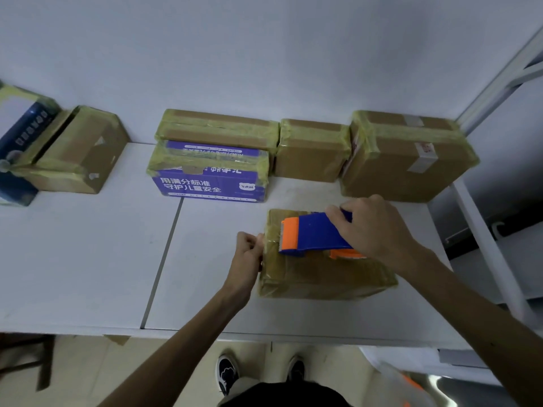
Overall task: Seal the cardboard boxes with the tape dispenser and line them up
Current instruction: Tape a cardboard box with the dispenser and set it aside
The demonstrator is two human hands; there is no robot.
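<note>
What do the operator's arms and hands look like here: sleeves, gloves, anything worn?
Both are bare. There are no gloves on the left hand or the right hand. No sleeve shows on the left arm or the right arm up to the frame edge. No watch, ring, band or marking is visible, and no cables or sensors are attached.

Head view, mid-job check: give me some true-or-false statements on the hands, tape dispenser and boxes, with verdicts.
The right hand holds the tape dispenser. True.
The tape dispenser lies on the purple box. False: it is on the near brown box.
The left hand grips the near brown box's left edge. True.
The purple box is untaped. False: yellowish tape wraps its top.
</note>
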